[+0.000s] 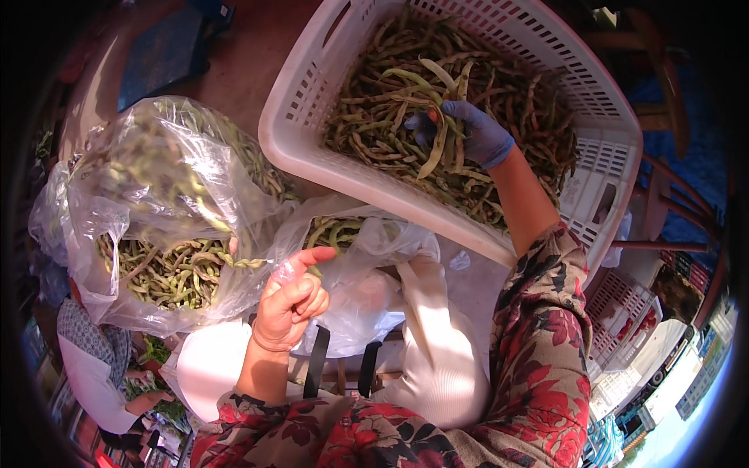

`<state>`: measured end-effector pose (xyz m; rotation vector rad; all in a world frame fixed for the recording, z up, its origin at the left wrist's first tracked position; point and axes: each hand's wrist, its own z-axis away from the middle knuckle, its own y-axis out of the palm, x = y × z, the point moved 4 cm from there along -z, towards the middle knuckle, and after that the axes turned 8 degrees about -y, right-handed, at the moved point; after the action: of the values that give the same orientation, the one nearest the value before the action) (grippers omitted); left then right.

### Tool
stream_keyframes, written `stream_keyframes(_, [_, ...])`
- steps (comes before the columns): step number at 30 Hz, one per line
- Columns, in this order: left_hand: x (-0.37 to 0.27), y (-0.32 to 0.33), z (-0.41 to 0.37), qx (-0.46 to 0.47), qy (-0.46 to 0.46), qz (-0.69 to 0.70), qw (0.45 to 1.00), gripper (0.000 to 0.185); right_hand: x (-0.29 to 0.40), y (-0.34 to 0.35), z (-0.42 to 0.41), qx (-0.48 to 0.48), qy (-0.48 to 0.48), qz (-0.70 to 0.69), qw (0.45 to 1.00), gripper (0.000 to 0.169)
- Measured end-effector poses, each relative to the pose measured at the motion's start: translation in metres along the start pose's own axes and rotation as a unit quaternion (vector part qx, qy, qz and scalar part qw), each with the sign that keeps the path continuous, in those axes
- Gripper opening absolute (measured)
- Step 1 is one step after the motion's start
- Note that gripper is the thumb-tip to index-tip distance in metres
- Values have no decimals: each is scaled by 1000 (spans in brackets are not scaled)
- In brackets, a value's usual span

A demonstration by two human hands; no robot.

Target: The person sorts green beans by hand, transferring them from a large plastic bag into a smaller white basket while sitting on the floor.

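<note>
My right hand [477,134], in a blue glove, is closed on several bean pods [440,146] above the heap of beans [380,128] in a large white plastic crate [351,175]. Bare and holding nothing, my left hand [295,298] is raised over my lap with its index finger stretched out and the other fingers curled. Just beyond that fingertip, a clear plastic bag [374,275] holds green beans [336,231]. Left of it stands a bigger clear plastic bag [99,257], full of beans [175,275], which show through its opening.
A person [96,374] is at the lower left, beside leafy greens. At the upper left lies a blue flat object [161,52]. Wooden furniture legs [661,111] and another plastic crate [623,310] with red items are on the right. My knees flank the smaller bag.
</note>
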<state>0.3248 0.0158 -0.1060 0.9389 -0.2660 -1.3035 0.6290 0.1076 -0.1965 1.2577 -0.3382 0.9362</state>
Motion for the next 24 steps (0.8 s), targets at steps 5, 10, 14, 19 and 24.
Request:
stream_keyframes(5, [0, 1, -1, -7, -12, -9, 1000, 45, 3, -11, 0, -61, 46, 140, 987, 33])
stream_keyframes(10, [0, 0, -3, -3, -15, -13, 1000, 47, 9, -9, 1, -52, 66, 201, 976, 28])
stream_keyframes(14, [-3, 4, -2, -9, 21, 23, 999, 50, 12, -19, 1, -25, 15, 148, 989, 27])
stream_keyframes(19, [-5, 0, 17, -137, 23, 31, 990, 48, 24, 7, 6, -3, -53, 124, 991, 32])
stream_keyframes(24, [5, 0, 38, -145, 28, 32, 989, 56, 43, 37, 17, 69, -114, 140, 981, 41])
